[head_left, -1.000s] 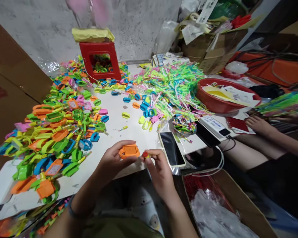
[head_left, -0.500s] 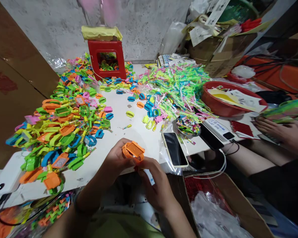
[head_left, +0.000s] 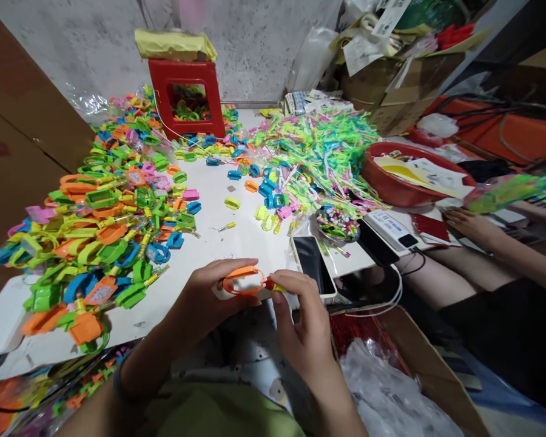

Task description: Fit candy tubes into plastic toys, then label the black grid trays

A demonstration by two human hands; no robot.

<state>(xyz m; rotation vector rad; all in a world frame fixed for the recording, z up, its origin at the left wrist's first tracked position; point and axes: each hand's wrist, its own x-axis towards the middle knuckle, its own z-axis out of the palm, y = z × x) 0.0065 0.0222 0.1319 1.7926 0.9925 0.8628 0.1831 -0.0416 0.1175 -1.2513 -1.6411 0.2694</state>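
Observation:
Between the thumb and fingers of my left hand [head_left: 200, 300] is an orange plastic toy watch [head_left: 242, 271], its looped band turned edge-on so that I see through the opening. My right hand [head_left: 306, 325] pinches a small red and yellow piece [head_left: 276, 286] against the right end of the loop. Most of that piece is hidden by my fingers. Left of my hands lies a big pile of colourful toy watches [head_left: 104, 224], several with yellow tubes attached. A loose yellow tube [head_left: 226, 226] rests on the white table [head_left: 200, 243].
A red stool [head_left: 186, 127] stands at the back amid the pile. Behind my right hand are a phone [head_left: 310, 261], a bowl of beads [head_left: 337, 223] and a heap of coloured strips [head_left: 318, 139]. Farther right sit a red basin [head_left: 391, 188] and a co-worker's hand [head_left: 471, 227].
The orange toy watch has turned from face-up to edge-on, showing its open loop. My right hand has risen to the loop's right end with the red and yellow piece. The view has shifted slightly.

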